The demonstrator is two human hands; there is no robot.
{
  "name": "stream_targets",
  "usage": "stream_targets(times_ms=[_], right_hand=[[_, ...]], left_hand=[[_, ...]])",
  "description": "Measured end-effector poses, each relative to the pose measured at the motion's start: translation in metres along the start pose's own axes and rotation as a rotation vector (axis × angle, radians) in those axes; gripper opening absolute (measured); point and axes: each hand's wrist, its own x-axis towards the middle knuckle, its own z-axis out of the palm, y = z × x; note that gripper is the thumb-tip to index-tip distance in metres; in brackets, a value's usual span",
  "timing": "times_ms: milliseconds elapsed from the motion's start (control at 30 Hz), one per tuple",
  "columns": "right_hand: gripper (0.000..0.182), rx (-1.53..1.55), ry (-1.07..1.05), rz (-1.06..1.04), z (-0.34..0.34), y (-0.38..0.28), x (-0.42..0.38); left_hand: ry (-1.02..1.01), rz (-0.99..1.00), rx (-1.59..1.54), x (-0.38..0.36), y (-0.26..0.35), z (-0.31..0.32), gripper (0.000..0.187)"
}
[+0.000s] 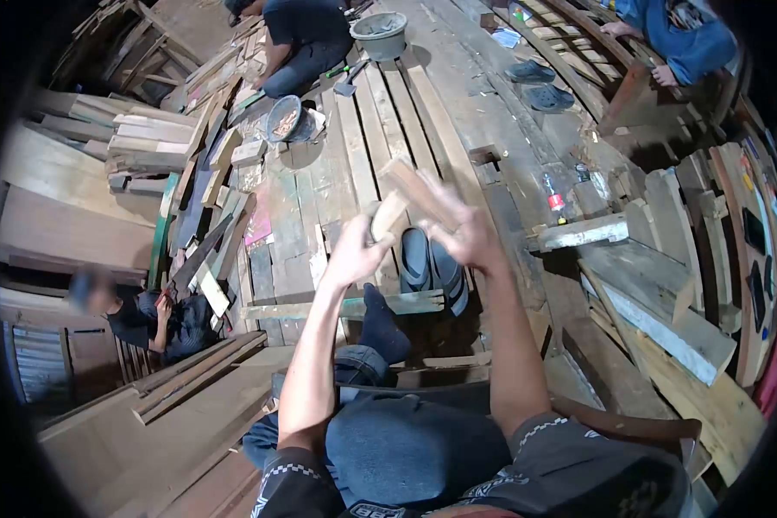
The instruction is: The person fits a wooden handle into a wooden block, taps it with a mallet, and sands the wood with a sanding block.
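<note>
My left hand [356,250] is closed around a pale wooden block [389,216]. A longer, browner wooden block [425,195] is gripped in my right hand [464,236], which is slightly blurred. The two blocks meet at an angle above the floorboards, apparently touching; the exact contact is hard to make out. Just below them, a pair of dark sandals [415,261] rests on the floor. My socked foot [382,330] is close to the sandals, beside a wooden strip [354,306] lying crosswise.
A grey bucket [380,38], a bowl of small pieces [283,121] and a hatchet-like tool [349,85] stand ahead near a crouching person [302,43]. Stacked boards [151,142] line the left, where another person [177,319] sits. Planks, a bottle [553,197] and a third person [682,39] are right.
</note>
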Motion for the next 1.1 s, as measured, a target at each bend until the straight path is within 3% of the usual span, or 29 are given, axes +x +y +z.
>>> stream_targets(times_ms=[33,67,133,167,267,300,333,400,467,500,533,600,667,767,800,867,933,967,1067,1100], right_hand=[[0.064,0.107,0.013,0.178,-0.004,-0.006,-0.001],[0.064,0.097,0.007,0.109,-0.002,-0.007,-0.001],[0.065,0.063,0.011,-0.032,0.004,-0.009,-0.001],[0.065,0.128,-0.100,0.055,0.010,-0.008,-0.003],[0.066,0.030,-0.170,0.066,0.005,-0.007,-0.001],[0.066,0.022,-0.055,-0.045,0.001,-0.004,0.001],[0.065,0.140,0.012,0.106,-0.004,-0.007,0.000],[0.064,0.065,0.094,0.094,-0.002,-0.006,0.000],[0.063,0.145,-0.045,0.033,0.003,-0.015,0.001],[0.063,0.170,-0.170,0.136,0.002,-0.018,-0.002],[0.064,0.139,-0.147,0.109,0.001,-0.017,-0.002],[0.065,0.087,-0.117,0.053,0.000,-0.011,0.000],[0.064,0.105,-0.004,0.105,0.003,-0.006,0.000],[0.065,0.138,-0.009,0.001,0.003,-0.015,0.003],[0.066,0.098,-0.098,0.001,0.007,-0.018,0.005],[0.065,0.106,-0.137,0.085,0.002,-0.025,0.003],[0.065,0.042,0.005,0.035,0.003,-0.001,0.001],[0.065,-0.015,0.012,0.249,-0.006,-0.001,-0.004],[0.067,-0.105,0.060,0.311,-0.007,0.028,-0.013],[0.069,-0.142,0.074,0.238,-0.004,0.029,-0.009]], left_hand=[[0.004,-0.004,-0.028,-0.003,0.005,0.002,0.057],[-0.003,0.003,-0.011,-0.003,0.010,0.002,0.055],[0.151,0.331,0.026,0.004,0.003,0.005,0.054],[0.019,0.105,-0.057,0.001,0.009,-0.002,0.053],[-0.072,-0.207,0.000,-0.001,0.019,-0.012,0.053],[-0.031,-0.160,0.014,-0.004,0.021,-0.007,0.053],[0.014,-0.112,0.023,-0.007,0.022,-0.001,0.053],[0.054,-0.023,0.062,-0.005,0.010,0.007,0.054],[0.078,0.133,-0.081,0.003,-0.004,0.006,0.056],[0.088,0.126,-0.026,-0.001,0.009,-0.001,0.054],[0.051,0.051,-0.083,0.001,0.001,-0.004,0.054],[0.093,0.108,-0.026,0.006,-0.023,0.005,0.054],[0.001,-0.114,0.012,-0.009,0.037,-0.003,0.053],[0.072,0.093,-0.128,0.004,-0.006,0.011,0.054],[0.077,0.173,-0.179,0.007,-0.006,0.006,0.055],[0.036,0.032,-0.096,0.002,-0.012,0.002,0.051],[0.000,-0.079,0.050,0.000,0.004,-0.004,0.047],[-0.025,-0.116,0.082,-0.001,0.008,-0.004,0.040],[-0.024,-0.074,-0.114,0.010,-0.021,0.005,0.036],[0.017,-0.101,-0.244,0.009,-0.015,0.006,0.048]])
